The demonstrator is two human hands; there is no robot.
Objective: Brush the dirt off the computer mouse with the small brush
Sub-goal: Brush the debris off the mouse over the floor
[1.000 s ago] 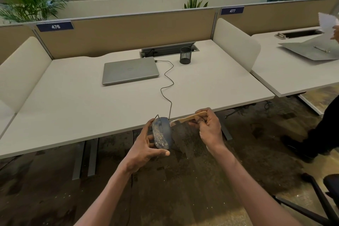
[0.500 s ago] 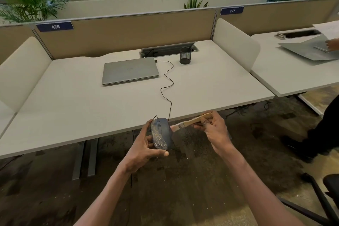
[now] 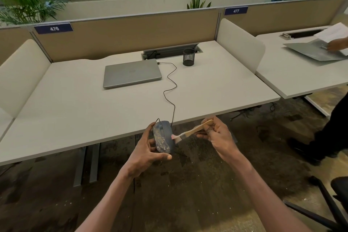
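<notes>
My left hand grips a dark grey wired computer mouse, held in the air just off the front edge of the white desk. Yellowish dirt specks cover the mouse's top. Its black cable runs up across the desk to the laptop. My right hand holds a small brush by its wooden handle. The pale bristle end touches the right side of the mouse.
A closed silver laptop and a black mesh pen cup sit at the back of the desk. Another person stands at the right by the neighbouring desk, a hand on a grey folder. A chair base is at lower right.
My right hand has shifted right and slightly down, drawing the brush along the mouse's right side. The mouse is turned a little more upright. The person at right lowered their papers.
</notes>
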